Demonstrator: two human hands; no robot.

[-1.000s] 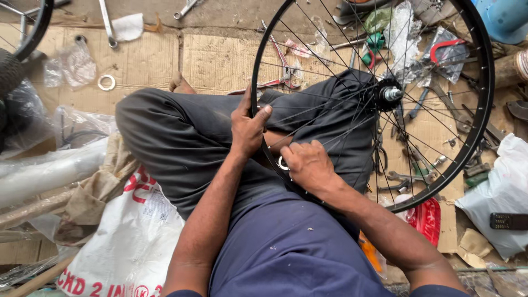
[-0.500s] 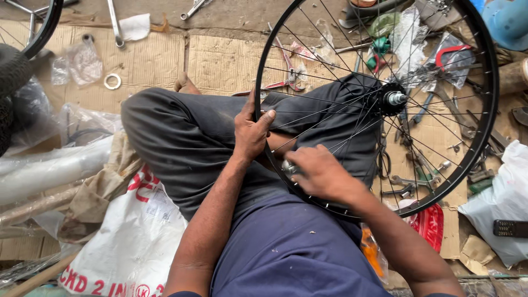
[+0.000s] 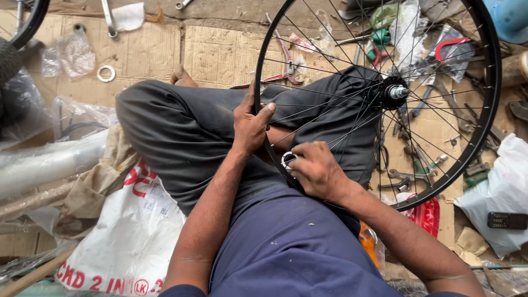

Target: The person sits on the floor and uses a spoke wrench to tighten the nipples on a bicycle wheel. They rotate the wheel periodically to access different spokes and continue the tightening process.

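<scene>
**Both hands on the rim, spoke tool at the near edge**

While the bicycle wheel [image 3: 385, 93] lies tilted across the seated person's lap, the left hand [image 3: 250, 124] is clamped on the black rim [image 3: 484, 126], thumb hooked over the inner side and fingers wrapped behind. Just below and to the right of that grip, the right hand [image 3: 316, 170] is closed around a small round silver spoke wrench [image 3: 287, 160], pressed right against the rim where a spoke [image 3: 330, 129] meets it. The two hands sit close together on the same near arc, almost touching.

From the right hand's grip, the spoke runs up and away to the right, straight toward the hub [image 3: 397, 92]; that is its long axis, and the wrench sits at its near end. The right hand is the one on the tool; the left only steadies. The hub itself lies well apart from both hands, above the far knee.

Beyond the wheel, loose hand tools [image 3: 286, 60] are scattered over flattened cardboard [image 3: 148, 55]. Left of the left forearm, a white printed sack [image 3: 115, 242] lies against the person's thigh.
</scene>
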